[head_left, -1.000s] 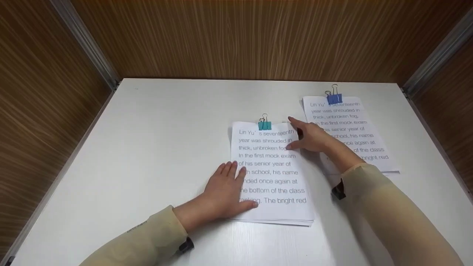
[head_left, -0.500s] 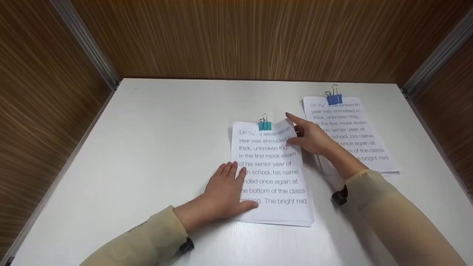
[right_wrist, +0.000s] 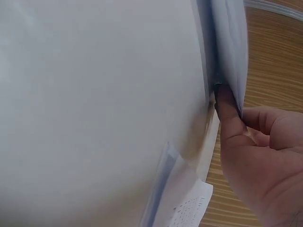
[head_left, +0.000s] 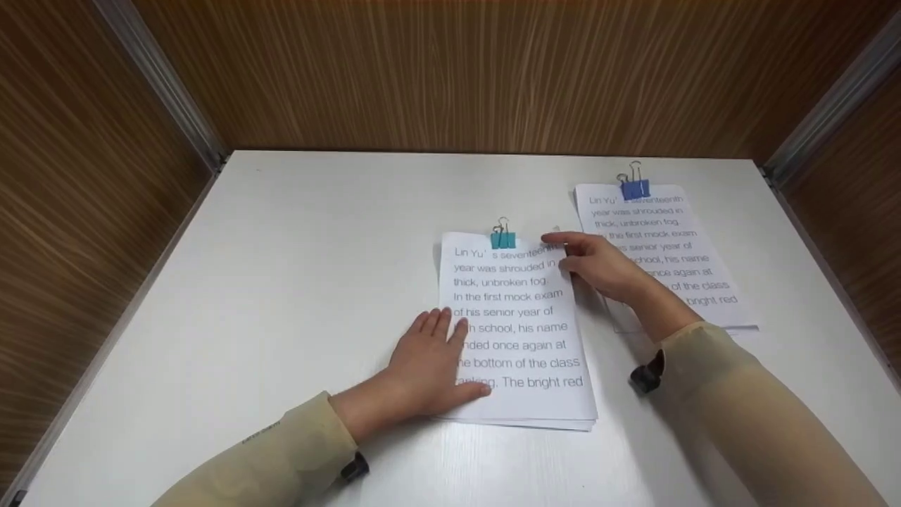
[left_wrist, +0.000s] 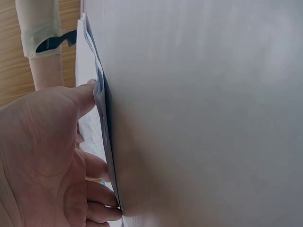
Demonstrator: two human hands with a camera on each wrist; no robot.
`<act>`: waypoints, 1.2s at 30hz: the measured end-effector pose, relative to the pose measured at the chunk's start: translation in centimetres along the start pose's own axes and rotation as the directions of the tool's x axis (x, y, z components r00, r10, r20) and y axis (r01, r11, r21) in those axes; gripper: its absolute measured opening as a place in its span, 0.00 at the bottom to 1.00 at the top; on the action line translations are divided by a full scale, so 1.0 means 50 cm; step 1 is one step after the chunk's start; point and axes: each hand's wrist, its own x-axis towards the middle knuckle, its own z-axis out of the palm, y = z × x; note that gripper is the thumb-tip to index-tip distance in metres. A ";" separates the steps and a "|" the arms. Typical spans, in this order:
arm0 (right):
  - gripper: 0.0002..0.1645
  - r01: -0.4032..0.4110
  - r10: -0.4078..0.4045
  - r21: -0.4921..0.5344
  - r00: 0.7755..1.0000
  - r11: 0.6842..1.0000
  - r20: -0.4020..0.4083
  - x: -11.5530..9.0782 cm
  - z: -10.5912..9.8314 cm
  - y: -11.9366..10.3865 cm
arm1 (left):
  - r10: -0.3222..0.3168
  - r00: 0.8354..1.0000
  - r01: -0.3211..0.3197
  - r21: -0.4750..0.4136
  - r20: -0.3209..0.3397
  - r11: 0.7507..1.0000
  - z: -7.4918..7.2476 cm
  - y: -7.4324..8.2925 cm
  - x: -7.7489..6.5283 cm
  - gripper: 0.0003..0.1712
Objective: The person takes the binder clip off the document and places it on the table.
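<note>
While our left hand [head_left: 426,366] lies spread, fingers straight, at eight o'clock on the teal-clipped stack of printed sheets [head_left: 517,320], our right hand [head_left: 602,266] pinches that stack's one o'clock corner between thumb and finger; how many pages are in the pinch we cannot tell; the stack lies near the middle of the white tabletop [head_left: 317,267]; we judge the step in hand to be working that corner while the other hand steadies the pages; the next move, we think, calls for a light pinch and even pressure at nine o'clock, lest the pages skew; we see no container, only clips as holders; the teal binder clip [head_left: 503,241] bites the stack's twelve o'clock edge; towards two o'clock, a blue binder clip [head_left: 635,190] holds the second stack [head_left: 654,232] likewise
</note>
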 end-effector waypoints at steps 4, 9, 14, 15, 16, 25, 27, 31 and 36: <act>0.35 -0.004 0.004 0.019 1.000 1.000 0.009 0.001 0.001 0.007 | -0.001 1.000 0.001 -0.003 0.000 1.000 0.002 0.000 0.000 0.63; 0.33 0.013 -0.012 0.054 1.000 0.998 -0.017 -0.001 0.002 0.011 | 0.002 1.000 -0.002 -0.008 0.001 1.000 0.001 -0.001 0.001 0.63; 0.33 0.051 -0.043 0.135 0.997 0.990 -0.056 -0.007 0.006 0.009 | 0.005 1.000 -0.005 -0.010 0.002 1.000 -0.002 -0.002 0.001 0.63; 0.34 0.059 -0.050 0.155 0.997 0.986 -0.061 -0.008 0.007 0.008 | 0.006 1.000 -0.006 -0.011 0.001 1.000 -0.002 -0.002 0.001 0.63; 0.34 0.070 -0.060 0.173 0.996 0.982 -0.063 -0.009 0.009 0.008 | 0.007 1.000 -0.007 -0.011 0.000 1.000 -0.002 -0.002 0.000 0.63; 0.34 0.114 -0.097 0.290 0.993 0.950 -0.074 -0.027 0.016 0.000 | 0.007 1.000 -0.008 -0.045 -0.027 0.999 -0.011 -0.009 -0.005 0.62; 0.33 0.129 -0.109 0.276 0.990 0.953 -0.086 -0.032 0.017 -0.002 | 0.004 0.998 -0.008 -0.064 -0.058 0.998 -0.022 -0.014 -0.002 0.61; 0.33 0.127 -0.106 0.260 0.990 0.957 -0.093 -0.044 0.019 -0.005 | 0.005 0.990 -0.020 -0.101 -0.141 0.995 -0.060 -0.029 0.011 0.60; 0.33 0.117 -0.099 0.274 0.992 0.955 -0.077 -0.054 0.024 -0.008 | 0.007 0.974 -0.033 -0.113 -0.226 0.993 -0.115 -0.058 0.039 0.59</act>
